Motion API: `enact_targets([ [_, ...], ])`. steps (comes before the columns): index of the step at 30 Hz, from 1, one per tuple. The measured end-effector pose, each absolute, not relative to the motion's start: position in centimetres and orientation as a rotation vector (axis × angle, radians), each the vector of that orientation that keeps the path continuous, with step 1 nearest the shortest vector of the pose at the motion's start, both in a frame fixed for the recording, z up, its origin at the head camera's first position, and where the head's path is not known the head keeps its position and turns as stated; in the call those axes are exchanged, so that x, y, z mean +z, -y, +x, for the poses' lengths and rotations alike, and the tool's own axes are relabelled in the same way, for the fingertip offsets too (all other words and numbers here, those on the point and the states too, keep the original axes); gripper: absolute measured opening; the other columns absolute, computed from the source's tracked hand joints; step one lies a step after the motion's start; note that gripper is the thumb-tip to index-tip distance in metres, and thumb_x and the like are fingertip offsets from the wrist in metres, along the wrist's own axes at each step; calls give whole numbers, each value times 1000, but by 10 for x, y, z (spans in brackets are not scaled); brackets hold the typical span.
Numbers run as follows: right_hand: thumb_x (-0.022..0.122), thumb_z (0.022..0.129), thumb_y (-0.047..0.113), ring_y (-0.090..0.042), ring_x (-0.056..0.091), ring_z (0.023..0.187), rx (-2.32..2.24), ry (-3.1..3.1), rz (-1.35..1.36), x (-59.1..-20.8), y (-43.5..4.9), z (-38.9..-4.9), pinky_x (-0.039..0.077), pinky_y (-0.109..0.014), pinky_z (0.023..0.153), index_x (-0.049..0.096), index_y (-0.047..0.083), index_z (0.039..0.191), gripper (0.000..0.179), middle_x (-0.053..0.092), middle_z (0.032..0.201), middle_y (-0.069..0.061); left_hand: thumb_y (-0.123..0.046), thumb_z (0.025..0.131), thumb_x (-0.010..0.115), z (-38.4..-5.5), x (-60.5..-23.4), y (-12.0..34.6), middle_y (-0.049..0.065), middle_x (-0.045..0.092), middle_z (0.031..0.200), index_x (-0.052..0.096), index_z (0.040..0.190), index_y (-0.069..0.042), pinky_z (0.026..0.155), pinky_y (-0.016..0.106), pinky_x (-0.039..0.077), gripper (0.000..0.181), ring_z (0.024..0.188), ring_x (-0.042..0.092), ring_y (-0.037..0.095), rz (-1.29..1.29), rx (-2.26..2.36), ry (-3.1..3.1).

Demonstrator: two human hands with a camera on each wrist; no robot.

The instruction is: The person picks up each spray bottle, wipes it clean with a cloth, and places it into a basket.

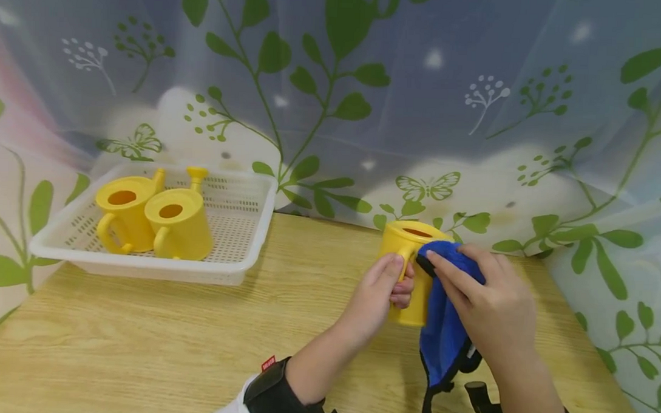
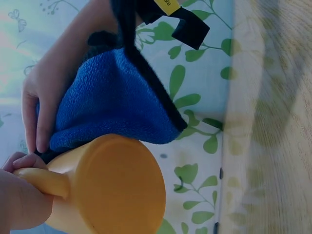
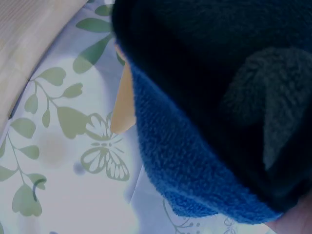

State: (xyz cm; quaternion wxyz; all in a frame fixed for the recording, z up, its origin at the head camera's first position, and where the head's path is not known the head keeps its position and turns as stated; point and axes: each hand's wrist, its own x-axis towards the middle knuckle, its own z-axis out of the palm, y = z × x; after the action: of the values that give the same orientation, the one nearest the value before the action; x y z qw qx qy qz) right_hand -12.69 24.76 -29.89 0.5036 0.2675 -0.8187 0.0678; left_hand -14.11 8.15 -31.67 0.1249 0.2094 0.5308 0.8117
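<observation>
My left hand (image 1: 379, 290) grips the handle of a yellow watering can (image 1: 412, 306), holding it upright above the table's right half. The can's round base (image 2: 124, 187) faces the camera in the left wrist view. With its fingers, my right hand (image 1: 497, 297) pinches a blue cloth (image 1: 443, 332) with black edging against the can's upper side, close to the handle. The cloth's lower part hangs down beside the can. In the right wrist view the cloth (image 3: 180, 156) covers most of the can, and only a yellow sliver shows.
At the left of the wooden table (image 1: 156, 340) stands a white perforated basket (image 1: 235, 267). Two more yellow watering cans, one at the left (image 1: 136, 215) and one at the right (image 1: 187, 232), sit inside it. A leaf-patterned curtain (image 1: 421, 112) closes off the back and sides.
</observation>
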Motion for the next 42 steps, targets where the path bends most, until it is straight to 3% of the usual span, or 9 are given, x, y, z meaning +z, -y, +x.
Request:
enact_targets([
  [8,41,103,40,-33,63,75,156,2078,778,-304,-245,-127,53,-44,61,77,18,102,42,67,96,-17,-25,106,30,-149,-311,-77,-4,27,61,39,83,-9,53,20,26,29,50,24,8,418,2543,-1523],
  [21,40,103,40,-18,59,71,172,2136,1109,-311,-245,-129,48,-31,56,78,25,98,41,66,95,-6,-32,106,31,-162,-308,-62,-6,27,57,40,80,-11,47,17,24,35,47,22,6,151,2668,-1456],
  [30,40,103,40,-18,59,67,176,2044,1074,-311,-246,-134,46,-29,51,77,22,98,42,66,94,-7,-37,105,31,-160,-310,-57,-5,25,55,36,76,-12,46,19,24,39,46,22,7,329,2554,-1540],
  [42,47,101,36,-34,60,72,223,1937,747,-309,-252,-138,51,-44,59,76,10,102,39,67,95,-19,-33,107,17,-150,-317,-66,-7,25,55,33,74,-12,45,18,24,43,44,23,4,532,2420,-1466],
])
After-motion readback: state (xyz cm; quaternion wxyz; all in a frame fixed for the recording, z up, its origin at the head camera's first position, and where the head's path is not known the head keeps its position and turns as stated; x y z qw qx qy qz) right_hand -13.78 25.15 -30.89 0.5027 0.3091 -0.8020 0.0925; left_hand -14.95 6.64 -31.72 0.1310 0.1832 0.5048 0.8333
